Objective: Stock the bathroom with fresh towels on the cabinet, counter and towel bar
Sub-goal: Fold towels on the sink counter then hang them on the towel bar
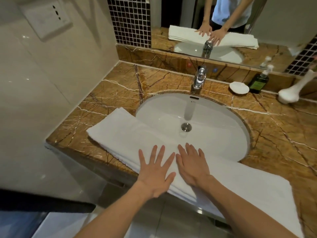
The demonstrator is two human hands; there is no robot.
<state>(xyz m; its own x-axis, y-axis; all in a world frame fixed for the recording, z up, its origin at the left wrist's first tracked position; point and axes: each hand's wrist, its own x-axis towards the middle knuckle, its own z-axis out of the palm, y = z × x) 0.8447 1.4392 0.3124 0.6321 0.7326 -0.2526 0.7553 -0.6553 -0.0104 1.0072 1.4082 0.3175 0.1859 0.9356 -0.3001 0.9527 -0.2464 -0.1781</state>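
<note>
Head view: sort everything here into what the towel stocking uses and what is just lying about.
In the job: folded white towel, lying along the front of the counter; left hand and right hand, both flat on the towel.
Lying about: faucet; sink; white soap dish; dark green pump bottle.

Your left hand [155, 172] and right hand [192, 167] are bare, and so are both forearms [109, 215] all the way back to the near edge of the view. In the mirror [283, 23] at the far right, your reflection wears a loose pale blue top [229, 12] over dark trousers [237, 28].
</note>
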